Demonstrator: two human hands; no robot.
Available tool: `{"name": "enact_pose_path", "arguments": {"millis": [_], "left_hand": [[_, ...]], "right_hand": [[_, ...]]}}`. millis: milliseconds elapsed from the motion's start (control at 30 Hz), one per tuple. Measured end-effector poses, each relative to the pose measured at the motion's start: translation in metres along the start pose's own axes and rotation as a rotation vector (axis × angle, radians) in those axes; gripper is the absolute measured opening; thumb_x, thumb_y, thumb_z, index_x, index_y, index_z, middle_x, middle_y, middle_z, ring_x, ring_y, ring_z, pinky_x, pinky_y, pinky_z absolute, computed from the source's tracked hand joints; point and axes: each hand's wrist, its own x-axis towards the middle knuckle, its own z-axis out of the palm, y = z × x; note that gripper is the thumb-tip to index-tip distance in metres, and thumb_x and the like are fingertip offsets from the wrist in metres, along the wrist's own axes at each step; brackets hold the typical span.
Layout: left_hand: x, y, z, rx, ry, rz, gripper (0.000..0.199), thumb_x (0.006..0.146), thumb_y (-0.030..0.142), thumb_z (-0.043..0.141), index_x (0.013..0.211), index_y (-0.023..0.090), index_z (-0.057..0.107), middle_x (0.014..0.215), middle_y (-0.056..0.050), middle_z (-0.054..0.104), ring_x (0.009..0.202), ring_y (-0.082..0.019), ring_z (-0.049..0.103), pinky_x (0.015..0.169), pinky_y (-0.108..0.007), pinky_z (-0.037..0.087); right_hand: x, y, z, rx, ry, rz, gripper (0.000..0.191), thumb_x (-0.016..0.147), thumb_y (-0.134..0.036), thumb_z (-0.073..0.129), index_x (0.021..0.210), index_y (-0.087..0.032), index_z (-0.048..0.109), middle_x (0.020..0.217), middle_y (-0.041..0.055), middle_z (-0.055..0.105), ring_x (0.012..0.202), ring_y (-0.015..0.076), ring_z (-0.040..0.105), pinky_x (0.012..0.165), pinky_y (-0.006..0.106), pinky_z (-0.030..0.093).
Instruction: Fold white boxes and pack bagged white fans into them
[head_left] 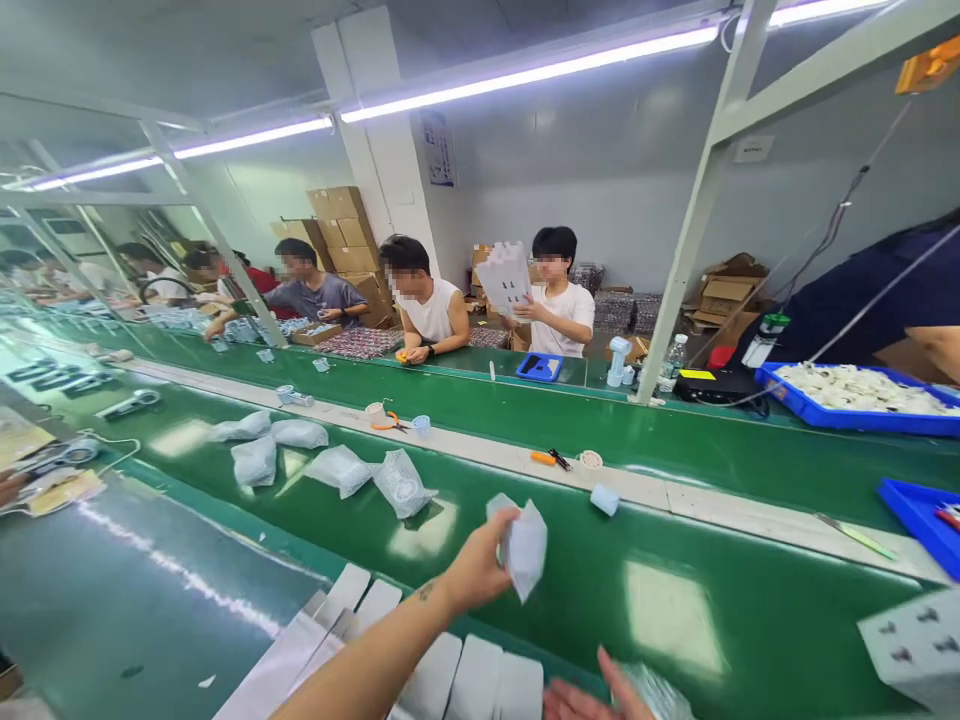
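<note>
My left hand [476, 562] reaches out over the green conveyor belt, closed around a white wrapped packet [527, 552]. At the bottom edge is my right hand [596, 692], partly cut off by the frame, its fingers and thumb spread apart. A clear plastic-wrapped item [658, 692] lies right beside that hand; whether they touch I cannot tell. Below my left forearm stand several white boxes [474, 680] in a row. Farther left on the belt rest several more bubble-wrapped packets [339, 470].
A pale strip [480, 450] divides the belts, bearing orange-handled pliers [388, 422], an orange-handled cutter [546, 458] and a tape roll [591, 459]. Nearby lies a light-blue cylinder [604, 500]. A printed white box [915, 645] is at right. Blue trays [862, 412] and several people line the far side.
</note>
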Motion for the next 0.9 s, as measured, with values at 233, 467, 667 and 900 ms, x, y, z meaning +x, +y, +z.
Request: {"name": "enact_pose_path", "arguments": {"millis": [233,467,667,900], "left_hand": [[-0.160,0.129,0.036,-0.432,-0.581,0.095,0.040,0.076,0.028,0.070,0.116,0.027,0.066,0.132,-0.007,0.060,0.131,-0.032,0.047,0.113,-0.044,0.033],[-0.058,0.119,0.151,-0.249,-0.036,-0.530,0.063,0.065,0.038,0.076,0.121,0.017,0.055,0.125,-0.017,0.061,0.128,-0.037,0.048,0.106,-0.046,0.037],[-0.058,0.116,0.222,-0.069,-0.047,-0.591,0.088,0.055,0.015,0.078,0.134,0.019,0.038,0.131,-0.024,0.054,0.131,-0.044,0.043,0.109,-0.055,0.026],[-0.095,0.142,0.246,0.025,-0.030,-0.622,0.058,0.056,0.018,0.080,0.110,0.017,0.057,0.115,-0.023,0.063,0.115,-0.047,0.056,0.099,-0.056,0.038]], "right_hand": [[-0.108,0.031,0.024,0.370,-0.115,0.092,0.044,0.055,-0.051,0.085,0.078,-0.017,0.070,0.055,-0.0029,0.067,0.061,0.0192,0.068,0.084,0.040,0.055],[-0.215,0.064,-0.087,0.336,0.274,-0.125,0.045,0.062,-0.054,0.078,0.087,-0.016,0.073,0.077,0.0110,0.077,0.086,0.0341,0.072,0.085,0.048,0.056],[-0.301,0.044,-0.131,0.465,0.489,-0.333,0.050,0.049,-0.050,0.086,0.084,-0.019,0.070,0.080,0.0092,0.077,0.085,0.0347,0.073,0.081,0.046,0.058],[-0.253,0.035,-0.172,0.102,0.895,-0.356,0.034,0.060,-0.032,0.079,0.085,-0.021,0.059,0.061,0.0051,0.072,0.070,0.0311,0.073,0.067,0.041,0.060]]}}
